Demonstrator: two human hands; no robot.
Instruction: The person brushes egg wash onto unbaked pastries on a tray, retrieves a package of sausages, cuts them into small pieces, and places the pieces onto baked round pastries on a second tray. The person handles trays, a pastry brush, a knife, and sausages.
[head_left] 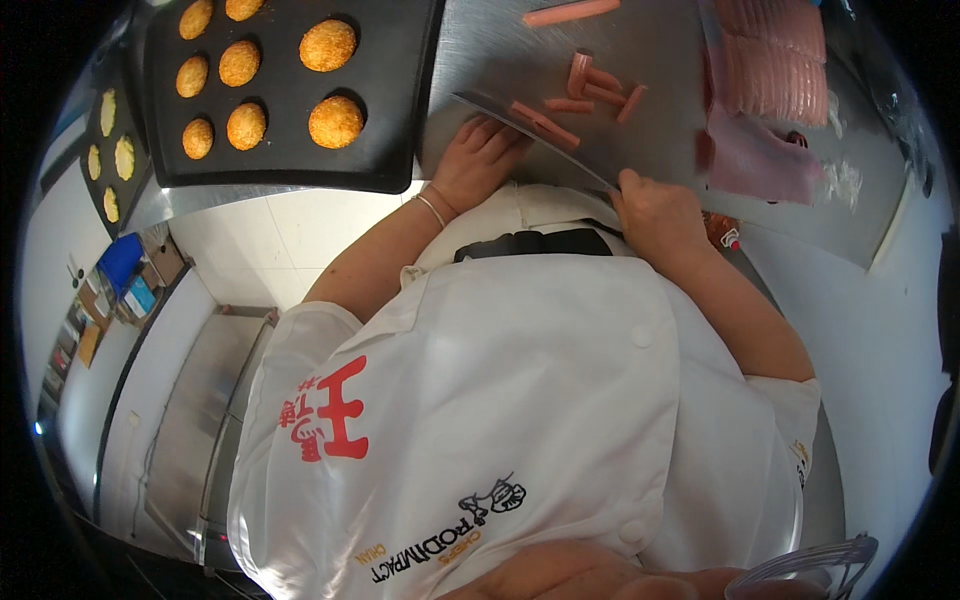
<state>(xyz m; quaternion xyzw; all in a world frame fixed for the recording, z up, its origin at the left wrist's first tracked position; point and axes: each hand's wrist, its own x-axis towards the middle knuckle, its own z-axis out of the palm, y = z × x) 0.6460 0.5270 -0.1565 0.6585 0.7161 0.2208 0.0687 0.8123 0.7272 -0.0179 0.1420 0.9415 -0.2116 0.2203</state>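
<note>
My right hand [658, 218] is closed round the handle of a knife [540, 138], whose long blade slants across the steel worktop toward the upper left. On the near side of the blade lies my left hand [478, 165], fingers stretched out toward it. What may be under those fingers is hidden. Right along the far side of the blade are cut pink sausage strips [545, 124]. Several more sausage pieces [600, 88] lie in a loose heap just beyond, and a whole sausage [571, 12] rests at the far edge of view.
A dark baking tray [405, 165] with several round golden-brown baked pieces stands at the left. Another tray [132, 190] with pale yellow pieces is farther left. At the right sits a clear plastic pack of sausages [770, 60], its wrapper [765, 165] spread toward me.
</note>
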